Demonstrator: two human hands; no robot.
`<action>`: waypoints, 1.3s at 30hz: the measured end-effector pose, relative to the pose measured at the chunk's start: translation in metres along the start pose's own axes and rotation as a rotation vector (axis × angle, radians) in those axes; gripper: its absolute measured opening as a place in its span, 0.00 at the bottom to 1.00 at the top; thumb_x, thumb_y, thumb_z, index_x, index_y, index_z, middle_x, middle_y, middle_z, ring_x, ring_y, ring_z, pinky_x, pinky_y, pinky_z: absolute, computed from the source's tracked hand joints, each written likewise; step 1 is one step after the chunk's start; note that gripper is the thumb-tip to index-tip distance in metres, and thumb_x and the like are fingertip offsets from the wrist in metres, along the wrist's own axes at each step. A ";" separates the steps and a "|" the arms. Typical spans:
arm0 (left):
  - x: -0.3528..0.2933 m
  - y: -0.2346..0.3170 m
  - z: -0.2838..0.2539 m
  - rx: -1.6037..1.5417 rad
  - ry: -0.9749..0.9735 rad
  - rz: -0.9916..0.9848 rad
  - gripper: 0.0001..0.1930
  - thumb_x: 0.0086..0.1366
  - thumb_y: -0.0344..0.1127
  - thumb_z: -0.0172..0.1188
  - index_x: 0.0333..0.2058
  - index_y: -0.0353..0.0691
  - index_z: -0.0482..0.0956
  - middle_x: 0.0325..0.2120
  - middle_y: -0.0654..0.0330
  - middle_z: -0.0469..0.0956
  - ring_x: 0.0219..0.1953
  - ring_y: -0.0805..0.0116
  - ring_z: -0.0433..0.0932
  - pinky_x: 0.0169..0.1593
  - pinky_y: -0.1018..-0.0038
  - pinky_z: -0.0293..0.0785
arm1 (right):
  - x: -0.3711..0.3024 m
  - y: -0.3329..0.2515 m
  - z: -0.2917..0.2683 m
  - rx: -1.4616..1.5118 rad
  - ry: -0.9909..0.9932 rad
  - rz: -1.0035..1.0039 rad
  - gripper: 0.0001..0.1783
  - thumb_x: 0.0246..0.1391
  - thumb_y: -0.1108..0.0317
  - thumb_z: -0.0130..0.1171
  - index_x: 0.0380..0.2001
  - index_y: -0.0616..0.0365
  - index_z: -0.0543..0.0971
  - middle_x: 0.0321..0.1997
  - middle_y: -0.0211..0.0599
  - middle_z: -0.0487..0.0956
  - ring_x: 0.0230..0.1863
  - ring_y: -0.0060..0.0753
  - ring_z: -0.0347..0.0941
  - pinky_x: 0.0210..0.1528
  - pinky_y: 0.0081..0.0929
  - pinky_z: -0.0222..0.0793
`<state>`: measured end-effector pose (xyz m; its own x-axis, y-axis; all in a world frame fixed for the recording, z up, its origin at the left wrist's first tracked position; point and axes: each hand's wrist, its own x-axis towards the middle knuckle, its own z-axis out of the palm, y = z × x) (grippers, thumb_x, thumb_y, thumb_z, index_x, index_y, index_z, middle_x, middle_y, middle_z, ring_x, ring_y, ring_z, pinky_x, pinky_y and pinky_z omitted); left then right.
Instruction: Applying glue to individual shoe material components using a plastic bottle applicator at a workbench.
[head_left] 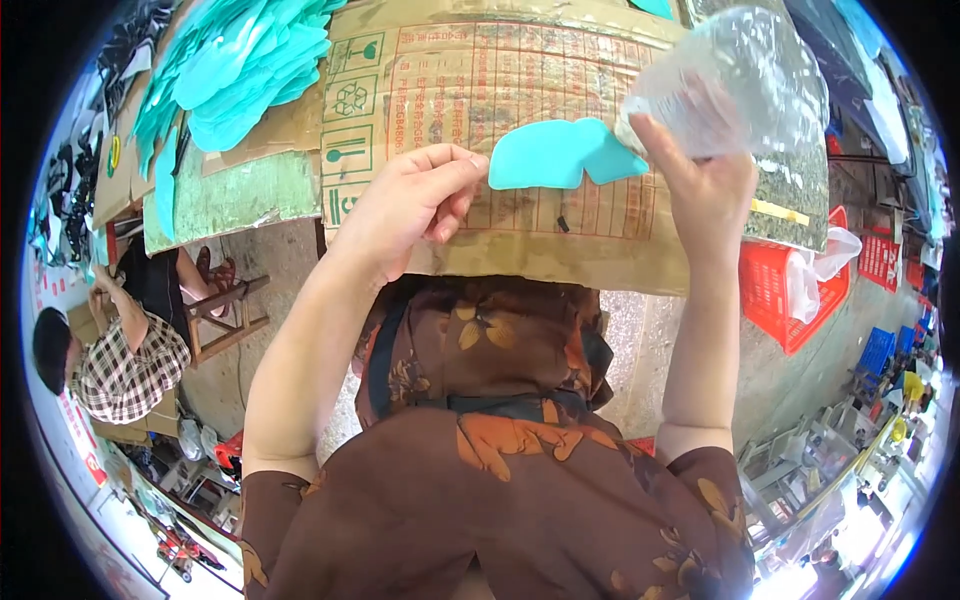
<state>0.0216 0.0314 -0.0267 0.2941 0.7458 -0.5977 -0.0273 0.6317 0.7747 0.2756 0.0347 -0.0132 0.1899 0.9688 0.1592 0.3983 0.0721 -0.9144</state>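
A flat turquoise cut-out piece (560,155) lies over a sheet of brown cardboard (520,230) in front of me. My left hand (410,205) pinches the left end of this piece between thumb and fingers. My right hand (700,180) grips a clear plastic bag (745,80), and its fingers also touch the right tip of the turquoise piece. The bag is crumpled and raised above the cardboard's right side.
A heap of several more turquoise pieces (250,65) lies on cardboard at the upper left. A red plastic crate (790,290) stands at the right. A person in a checked shirt (120,370) sits at the left beside a wooden stool (225,315).
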 end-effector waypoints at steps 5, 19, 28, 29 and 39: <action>0.000 0.003 0.004 0.043 0.006 -0.020 0.10 0.65 0.40 0.58 0.31 0.40 0.76 0.18 0.70 0.68 0.17 0.83 0.62 0.21 0.84 0.58 | -0.002 0.002 0.016 -0.171 0.050 -0.265 0.26 0.45 0.60 0.72 0.46 0.63 0.78 0.40 0.41 0.82 0.39 0.29 0.80 0.43 0.27 0.73; 0.005 0.013 -0.003 0.185 -0.017 -0.013 0.11 0.62 0.41 0.60 0.25 0.42 0.76 0.18 0.69 0.69 0.17 0.82 0.62 0.23 0.82 0.58 | -0.024 0.011 -0.020 0.111 0.175 0.060 0.30 0.43 0.64 0.75 0.48 0.65 0.76 0.44 0.43 0.80 0.43 0.30 0.76 0.47 0.28 0.73; 0.007 0.016 0.001 0.238 -0.005 -0.030 0.10 0.62 0.42 0.61 0.29 0.42 0.78 0.19 0.70 0.70 0.19 0.83 0.62 0.25 0.83 0.59 | -0.037 0.011 -0.003 0.120 0.105 -0.045 0.32 0.42 0.68 0.75 0.52 0.64 0.75 0.48 0.43 0.79 0.47 0.31 0.75 0.52 0.27 0.71; 0.007 0.015 0.001 0.239 -0.007 -0.030 0.10 0.62 0.42 0.61 0.29 0.42 0.78 0.19 0.70 0.70 0.19 0.83 0.62 0.25 0.83 0.59 | -0.032 0.015 -0.008 0.120 0.108 -0.045 0.32 0.42 0.68 0.75 0.52 0.64 0.75 0.48 0.43 0.79 0.47 0.31 0.75 0.52 0.27 0.71; 0.005 0.012 0.000 0.306 -0.026 0.019 0.10 0.64 0.43 0.60 0.32 0.42 0.80 0.22 0.73 0.71 0.21 0.83 0.64 0.26 0.84 0.59 | -0.043 0.000 -0.010 -0.176 -0.081 -0.180 0.31 0.43 0.71 0.74 0.52 0.65 0.73 0.47 0.38 0.78 0.48 0.31 0.74 0.52 0.29 0.70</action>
<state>0.0231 0.0429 -0.0201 0.3205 0.7490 -0.5799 0.2547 0.5215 0.8144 0.2759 -0.0098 -0.0164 0.0324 0.9604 0.2766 0.5706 0.2095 -0.7940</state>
